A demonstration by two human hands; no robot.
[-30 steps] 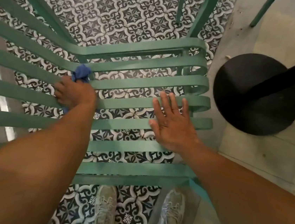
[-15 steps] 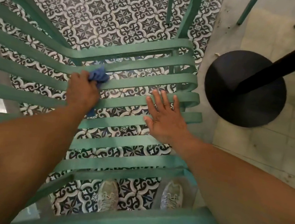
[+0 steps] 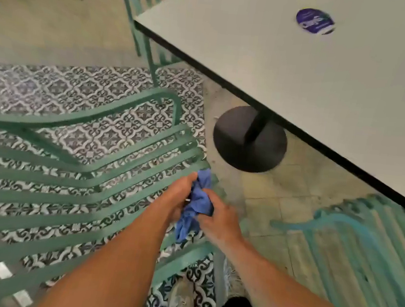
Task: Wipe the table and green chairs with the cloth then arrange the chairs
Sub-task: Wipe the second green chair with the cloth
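A blue cloth (image 3: 195, 210) is bunched between both my hands, above the right edge of a green slatted chair seat (image 3: 66, 188). My left hand (image 3: 179, 196) grips the cloth from the left. My right hand (image 3: 219, 221) grips it from the right. The chair's curved armrest (image 3: 115, 115) runs across the left middle. A grey table top (image 3: 306, 76) with a dark edge fills the upper right. A second green chair (image 3: 362, 247) stands at the lower right, partly under the table. A third green chair (image 3: 143, 2) stands behind the table's far corner.
The table's black round base (image 3: 228, 141) and post sit on the floor just right of the chair. A round purple sticker (image 3: 315, 21) lies on the table top. Patterned tiles (image 3: 52, 85) lie under the chair. My shoes (image 3: 182, 300) show at the bottom.
The view has swung up and right, bringing the table top into sight. My left hand has carried the cloth to the seat's right edge. My right hand left the slats and took hold of the cloth.
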